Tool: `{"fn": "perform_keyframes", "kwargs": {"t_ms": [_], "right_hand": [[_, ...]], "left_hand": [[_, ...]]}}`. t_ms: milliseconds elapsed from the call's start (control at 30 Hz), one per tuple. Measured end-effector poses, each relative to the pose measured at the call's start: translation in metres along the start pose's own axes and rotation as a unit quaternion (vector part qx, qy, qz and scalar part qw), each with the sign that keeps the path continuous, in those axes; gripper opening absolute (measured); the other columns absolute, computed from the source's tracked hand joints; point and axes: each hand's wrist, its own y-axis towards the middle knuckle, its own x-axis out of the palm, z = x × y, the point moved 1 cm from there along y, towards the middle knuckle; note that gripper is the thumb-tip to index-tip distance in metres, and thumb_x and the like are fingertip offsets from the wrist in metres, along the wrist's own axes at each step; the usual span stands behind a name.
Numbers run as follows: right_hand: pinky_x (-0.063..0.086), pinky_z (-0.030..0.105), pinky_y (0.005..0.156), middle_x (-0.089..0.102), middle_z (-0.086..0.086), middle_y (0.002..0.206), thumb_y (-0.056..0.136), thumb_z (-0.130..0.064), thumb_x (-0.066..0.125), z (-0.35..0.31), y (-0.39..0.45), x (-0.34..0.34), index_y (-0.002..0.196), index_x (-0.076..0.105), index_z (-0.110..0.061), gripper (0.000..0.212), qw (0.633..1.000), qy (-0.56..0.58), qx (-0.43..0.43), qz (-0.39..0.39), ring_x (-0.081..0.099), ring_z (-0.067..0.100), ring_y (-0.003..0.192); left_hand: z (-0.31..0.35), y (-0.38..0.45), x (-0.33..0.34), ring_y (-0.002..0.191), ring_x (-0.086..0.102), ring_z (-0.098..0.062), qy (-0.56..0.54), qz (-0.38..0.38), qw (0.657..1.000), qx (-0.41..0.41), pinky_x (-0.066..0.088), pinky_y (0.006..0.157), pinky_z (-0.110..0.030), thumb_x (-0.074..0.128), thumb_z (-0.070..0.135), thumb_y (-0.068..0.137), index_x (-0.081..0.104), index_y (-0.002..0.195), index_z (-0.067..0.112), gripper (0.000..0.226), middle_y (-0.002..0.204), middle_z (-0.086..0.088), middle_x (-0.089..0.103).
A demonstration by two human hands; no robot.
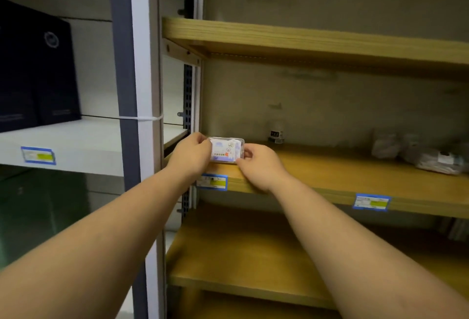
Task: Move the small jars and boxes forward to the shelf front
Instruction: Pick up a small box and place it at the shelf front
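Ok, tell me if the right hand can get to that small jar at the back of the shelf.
Probably yes. The small jar stands alone near the back wall with bare shelf before it. But the right hand is busy holding the small box with the left hand, so it must let go first.

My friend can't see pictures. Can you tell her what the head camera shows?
Two bare hands, the left hand and the right hand, hold a small clear box by its ends at the front edge of a wooden shelf. Further back stands a small white jar, with some wrapped packets to the right.
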Motion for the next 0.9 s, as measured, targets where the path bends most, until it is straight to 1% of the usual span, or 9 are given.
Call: {"fn": "perform_keyframes", "kwargs": {"t_ms": [167,333,400,467,533,633,700,800,900], "right_hand": [[0.05,0.028,0.08,0.071,-0.001,0.12,0.092,-0.015,0.055,0.003,0.011,0.005,0.122,0.068,-0.023,0.034,0.999,0.033,0.014,-0.013,0.065,0.021,0.107],[0.05,0.031,0.078,0.069,0.005,0.116,0.094,-0.022,0.062,0.008,0.065,0.003,0.124,0.064,-0.019,0.03,0.991,0.105,0.067,-0.049,0.062,0.023,0.102],[0.051,0.029,0.071,0.066,0.007,0.108,0.089,-0.033,0.068,0.013,0.1,0.004,0.112,0.061,-0.017,0.029,0.993,0.07,0.081,-0.046,0.062,0.023,0.094],[0.052,0.027,0.068,0.065,0.005,0.103,0.092,-0.033,0.062,0.018,0.133,0.008,0.109,0.061,-0.017,0.023,0.995,0.038,0.084,-0.042,0.061,0.021,0.086],[0.045,0.025,0.059,0.065,0.008,0.105,0.096,-0.031,0.056,0.024,0.159,0.015,0.115,0.063,-0.013,0.026,0.994,0.035,0.094,-0.04,0.061,0.022,0.087],[0.051,0.027,0.064,0.066,0.01,0.114,0.096,-0.026,0.056,0.042,0.182,0.032,0.122,0.065,-0.014,0.029,0.992,0.034,0.108,-0.047,0.064,0.025,0.092],[0.054,0.029,0.068,0.067,0.008,0.116,0.094,-0.023,0.057,0.053,0.189,0.042,0.124,0.064,-0.019,0.031,0.992,0.042,0.104,-0.054,0.064,0.023,0.092],[0.045,0.023,0.058,0.066,0.006,0.113,0.091,-0.022,0.059,0.057,0.189,0.047,0.121,0.064,-0.019,0.031,0.994,0.056,0.076,-0.063,0.062,0.018,0.086],[0.044,0.023,0.056,0.064,0.002,0.093,0.09,-0.018,0.06,0.054,0.189,0.046,0.098,0.064,-0.019,0.01,0.994,0.062,0.065,-0.061,0.06,0.018,0.079]], "left_hand": [[0.014,0.017,0.007,0.106,0.063,-0.029,-0.004,0.01,0.999,-0.039,0.053,0.093,-0.042,0.045,0.015,0.096,0.06,0.12,0.014,0.028,0.117,-0.011,0.066],[0.034,0.067,0.02,0.116,0.06,-0.038,0.035,0.018,0.997,-0.062,0.052,0.079,-0.034,0.045,0.01,0.099,0.058,0.13,-0.002,0.035,0.127,-0.021,0.062],[0.044,0.085,0.025,0.104,0.062,-0.028,0.083,0.009,0.993,-0.08,0.051,0.084,-0.027,0.05,0.011,0.101,0.058,0.131,-0.001,0.033,0.119,-0.017,0.06],[0.044,0.116,0.032,0.088,0.057,-0.02,0.076,0.016,0.994,-0.071,0.049,0.074,-0.016,0.044,0.009,0.104,0.06,0.121,0.0,0.025,0.113,-0.011,0.052],[0.034,0.152,0.046,0.106,0.06,-0.024,0.153,0.008,0.987,-0.055,0.047,0.082,-0.024,0.039,0.009,0.105,0.061,0.115,-0.001,0.025,0.123,-0.012,0.058],[0.006,0.191,0.068,0.129,0.052,-0.031,0.217,-0.014,0.974,-0.06,0.044,0.1,-0.034,0.041,0.009,0.105,0.053,0.138,0.003,0.036,0.143,-0.016,0.052],[-0.009,0.205,0.071,0.13,0.051,-0.031,0.233,0.005,0.971,-0.059,0.045,0.095,-0.035,0.046,0.009,0.102,0.052,0.142,0.01,0.04,0.146,-0.014,0.051],[-0.023,0.213,0.074,0.123,0.056,-0.034,0.199,0.066,0.976,-0.061,0.041,0.079,-0.035,0.048,0.005,0.098,0.055,0.14,0.016,0.043,0.141,-0.013,0.055],[-0.024,0.209,0.073,0.095,0.056,-0.032,0.13,0.12,0.982,-0.064,0.04,0.067,-0.034,0.041,0.004,0.097,0.057,0.132,0.015,0.04,0.129,-0.014,0.06]]}}
